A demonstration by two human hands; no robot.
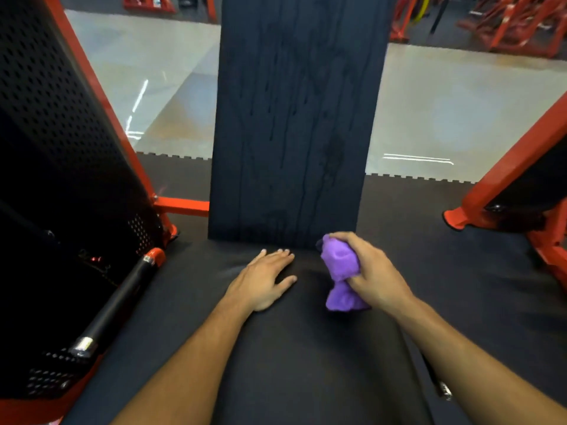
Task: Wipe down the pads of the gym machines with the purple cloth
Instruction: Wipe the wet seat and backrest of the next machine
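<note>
A tall dark back pad [294, 118] rises in the middle of the view, with wet streaks running down it. Below it lies the black seat pad [300, 348]. My left hand [264, 280] rests flat on the seat pad, fingers straight, their tips near the base of the back pad. My right hand [371, 271] grips the bunched purple cloth [340, 271] at the lower right corner of the back pad. Part of the cloth hangs out below my fist.
A black perforated weight-stack cover [61, 179] with a red frame stands at the left. A black handle with chrome ends [119, 299] angles beside the seat. A red frame leg [503, 179] stands at the right. More red machines [506, 19] line the far floor.
</note>
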